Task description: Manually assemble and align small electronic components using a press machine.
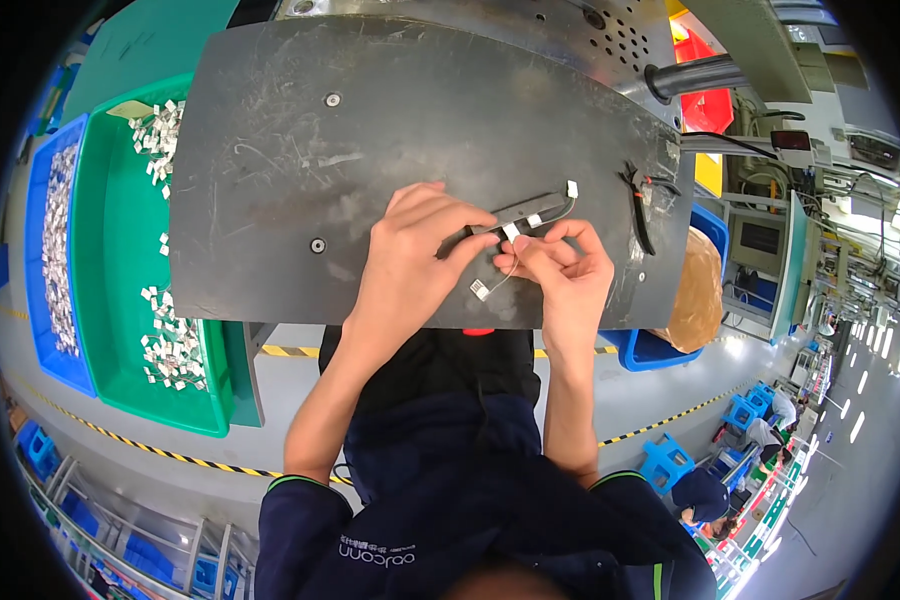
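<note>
A dark, narrow bar (538,207) lies slanted on the grey metal worktop (270,190). My left hand (415,240) grips its near left end between thumb and fingers. A thin cable runs along the bar, with a white connector (572,188) at its far right end and another white connector (480,289) hanging at its near end. Small white tabs (511,231) sit along the bar. My right hand (570,268) is closed in a pinch at the cable beside the nearest tab; its fingertips partly hide what they hold.
Cutting pliers (640,208) lie on the right of the worktop. At left, a green bin (120,300) and a blue bin (45,330) hold many small white-ended parts. A blue tub (635,352) with brown wrapping (698,295) stands at right. Behind rises a perforated metal machine (570,30).
</note>
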Motion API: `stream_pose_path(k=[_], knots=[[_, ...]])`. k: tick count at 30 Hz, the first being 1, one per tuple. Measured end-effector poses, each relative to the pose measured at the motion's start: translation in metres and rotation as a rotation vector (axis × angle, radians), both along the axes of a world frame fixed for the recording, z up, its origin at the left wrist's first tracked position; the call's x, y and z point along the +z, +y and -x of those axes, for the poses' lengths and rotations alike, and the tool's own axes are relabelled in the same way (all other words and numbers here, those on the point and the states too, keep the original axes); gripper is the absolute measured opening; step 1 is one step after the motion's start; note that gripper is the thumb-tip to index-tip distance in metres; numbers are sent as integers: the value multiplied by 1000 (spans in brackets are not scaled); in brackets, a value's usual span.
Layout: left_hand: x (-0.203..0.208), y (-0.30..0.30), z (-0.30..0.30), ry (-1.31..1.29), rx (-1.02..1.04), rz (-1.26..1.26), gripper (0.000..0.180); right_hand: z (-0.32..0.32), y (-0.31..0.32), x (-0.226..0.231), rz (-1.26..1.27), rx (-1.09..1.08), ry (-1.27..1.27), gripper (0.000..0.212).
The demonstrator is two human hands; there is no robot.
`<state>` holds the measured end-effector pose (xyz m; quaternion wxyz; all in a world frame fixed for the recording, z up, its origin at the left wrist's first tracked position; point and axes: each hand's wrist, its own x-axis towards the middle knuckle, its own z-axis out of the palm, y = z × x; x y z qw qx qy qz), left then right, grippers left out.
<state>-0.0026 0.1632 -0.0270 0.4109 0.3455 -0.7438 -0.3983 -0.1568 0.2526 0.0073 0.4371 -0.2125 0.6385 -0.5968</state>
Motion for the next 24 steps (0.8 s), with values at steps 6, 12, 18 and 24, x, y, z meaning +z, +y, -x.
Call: stream_pose_path(k=[6,12,18,24], knots=[[1,0,1,25,-14,-12,20,-2,3,1,-41,-8,36,17],[0,0,0,6,3,-2,20,-5,1,-2,31,20,30,16],[0,-1,2,10,9,-9,17,-7,-2,-3,34,-27,56,15],[4,1,1,13,20,-36,17,4,-4,0,0,61,36,16]])
